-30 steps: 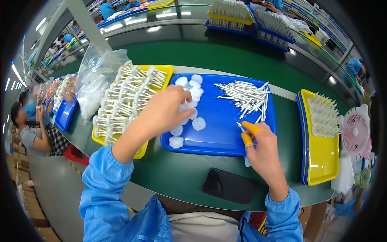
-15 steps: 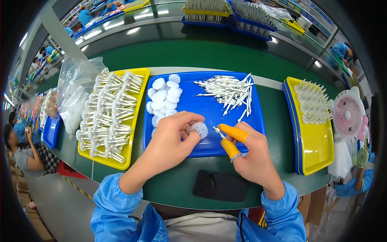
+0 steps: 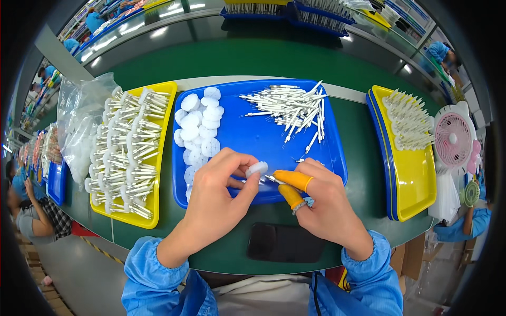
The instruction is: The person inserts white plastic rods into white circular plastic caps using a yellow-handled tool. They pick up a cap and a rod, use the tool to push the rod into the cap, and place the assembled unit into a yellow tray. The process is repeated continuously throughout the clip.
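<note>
Over the blue tray (image 3: 253, 137), the left hand (image 3: 213, 203) pinched a white disc (image 3: 257, 169); the right hand (image 3: 321, 203) pinched a thin pin (image 3: 275, 179), lying crosswise, tip pointing left at the disc

A small white round disc (image 3: 258, 168) is pinched at its edge, tilted, just above the near rim of a blue tray. A thin white stick (image 3: 272, 179) (only its short tip shows) points left toward the disc, nearly touching its lower edge.
</note>
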Tool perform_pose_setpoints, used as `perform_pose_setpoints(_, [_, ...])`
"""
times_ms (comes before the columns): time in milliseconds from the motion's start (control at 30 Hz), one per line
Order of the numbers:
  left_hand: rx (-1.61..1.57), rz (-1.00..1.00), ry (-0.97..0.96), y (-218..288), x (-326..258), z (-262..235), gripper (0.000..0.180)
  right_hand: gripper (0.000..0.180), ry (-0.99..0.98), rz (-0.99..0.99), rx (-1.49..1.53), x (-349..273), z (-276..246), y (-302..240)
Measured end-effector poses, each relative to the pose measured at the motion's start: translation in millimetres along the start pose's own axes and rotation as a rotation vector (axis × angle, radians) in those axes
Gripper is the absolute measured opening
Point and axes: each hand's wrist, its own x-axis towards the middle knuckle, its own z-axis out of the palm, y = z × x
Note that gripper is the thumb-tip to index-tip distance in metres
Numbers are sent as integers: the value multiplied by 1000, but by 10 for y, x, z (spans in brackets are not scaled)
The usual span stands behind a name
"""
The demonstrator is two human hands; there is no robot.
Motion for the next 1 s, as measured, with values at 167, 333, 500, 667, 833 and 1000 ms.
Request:
perform_pose_setpoints(167, [47,-2,-13,-4,-23,19,16,40,-23,38,-21,14,6,13])
perform_pose_setpoints(333, [77,46,-5,-8,-45,73,15,33,-19,30,-11,11,90,1])
perform_pose_setpoints(500, [156,82,9,-13,-85,112,17,23,89,30,24,-49,214,-11])
perform_pose_setpoints(667, [176,73,12,24,-142,130,17,18,183,43,55,-95,313,5])
perform_pose_setpoints(833, [167,10,-16,-3,-177,171,15,15,177,109,61,-72,383,-48])
perform_pose_setpoints(1000, [146,2,99,-12,-75,111,12,24,174,65,-139,47,43,150])
